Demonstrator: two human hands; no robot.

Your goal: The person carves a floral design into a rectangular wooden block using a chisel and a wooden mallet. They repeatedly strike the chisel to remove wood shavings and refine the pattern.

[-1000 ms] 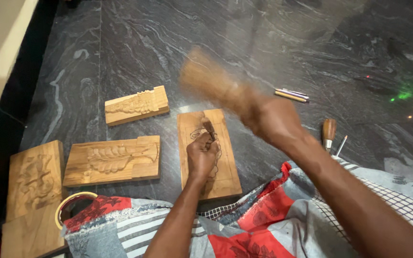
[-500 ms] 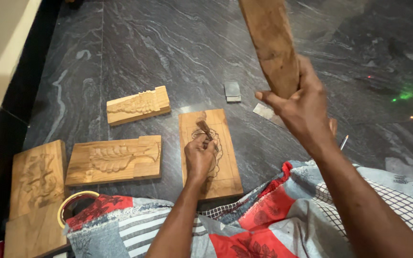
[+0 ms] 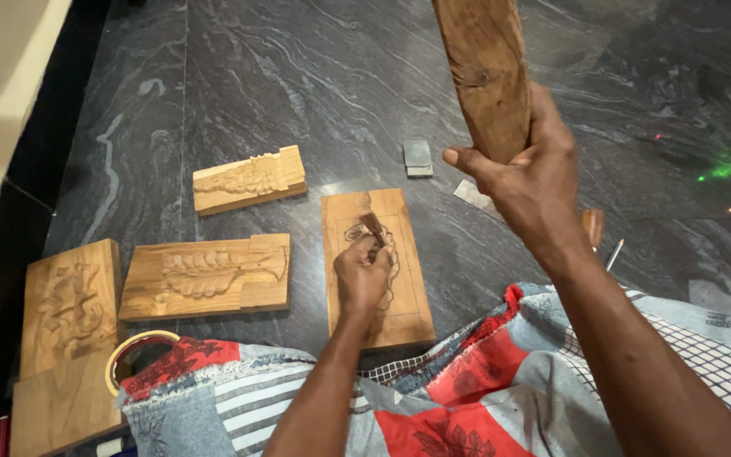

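Note:
My left hand grips a chisel with its wooden handle sticking up, its tip resting on a wooden panel that lies on the dark stone floor. A curled pattern is drawn and partly cut on the panel. My right hand is raised above and to the right, holding a thick wooden mallet upright, its top out of view.
Three carved wooden panels lie to the left: a small one, a leaf-carved one and a tall one. A small grey stone and a metal piece sit beyond. Another tool handle lies right. Patterned cloth covers my lap.
My right hand has swung the mallet up from a low blurred position over the chisel to a raised, upright hold. The left hand and chisel have stayed on the panel.

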